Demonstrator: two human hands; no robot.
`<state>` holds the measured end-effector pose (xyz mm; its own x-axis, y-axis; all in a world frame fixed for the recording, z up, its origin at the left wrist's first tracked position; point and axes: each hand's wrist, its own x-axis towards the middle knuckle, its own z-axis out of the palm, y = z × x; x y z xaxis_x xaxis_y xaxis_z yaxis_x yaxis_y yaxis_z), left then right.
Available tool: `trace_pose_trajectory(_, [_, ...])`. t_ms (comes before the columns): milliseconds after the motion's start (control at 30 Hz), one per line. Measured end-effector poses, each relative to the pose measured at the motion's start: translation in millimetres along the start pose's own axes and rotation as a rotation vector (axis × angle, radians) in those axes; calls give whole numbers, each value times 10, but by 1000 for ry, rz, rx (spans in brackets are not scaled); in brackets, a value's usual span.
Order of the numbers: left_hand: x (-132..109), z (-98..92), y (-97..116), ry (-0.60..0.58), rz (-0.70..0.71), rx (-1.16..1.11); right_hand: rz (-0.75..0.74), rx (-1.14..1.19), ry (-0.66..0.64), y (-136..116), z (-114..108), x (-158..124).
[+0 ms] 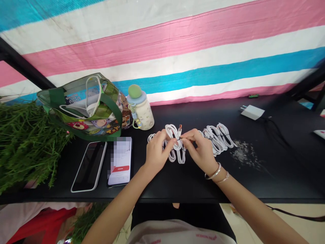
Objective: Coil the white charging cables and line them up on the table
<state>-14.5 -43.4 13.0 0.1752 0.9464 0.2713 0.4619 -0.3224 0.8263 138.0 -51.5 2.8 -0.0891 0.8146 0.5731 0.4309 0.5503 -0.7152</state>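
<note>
A coiled white USB cable (171,130) is up between my two hands, its plug with an orange-looking tip sticking out at the top. My left hand (156,150) is closed around the left side of the coil. With thumb and forefinger pinched together, my right hand (200,149) holds a small black tie (179,138) at the coil's middle. More coiled white cables (181,158) show beneath and behind my left hand, partly hidden. To the right of my right hand lie several tied white cable bundles (220,137) side by side on the black table (162,189).
White crumbs (246,154) are scattered right of the bundles, with a white charger plug (252,112) farther back. On the left are two phones (90,166) (119,162), a green clear bag (83,118), a white bottle (143,113) and green foliage (27,142). A striped sheet (177,51) hangs behind.
</note>
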Motion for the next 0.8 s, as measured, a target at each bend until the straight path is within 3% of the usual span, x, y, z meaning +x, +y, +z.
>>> trace_pose_trajectory(167, [62, -46, 17, -264, -201, -347, -75, -107, -30, 10, -32, 22])
trace_pose_trajectory(300, [89, -59, 23, -369, -325, -571, -185, -184, 6, -15, -28, 26])
trace_pose_trajectory(533, [96, -33, 7, -392, -573, -740, -276, -179, 22, -36, -39, 16])
trace_pose_trajectory(667, [87, -27, -23, -430, -581, -719, -352, -219, 57, -32, -52, 8])
trace_pose_trajectory(800, [79, -20, -28, -415, -517, -725, -256, -159, 67, -37, -58, 24])
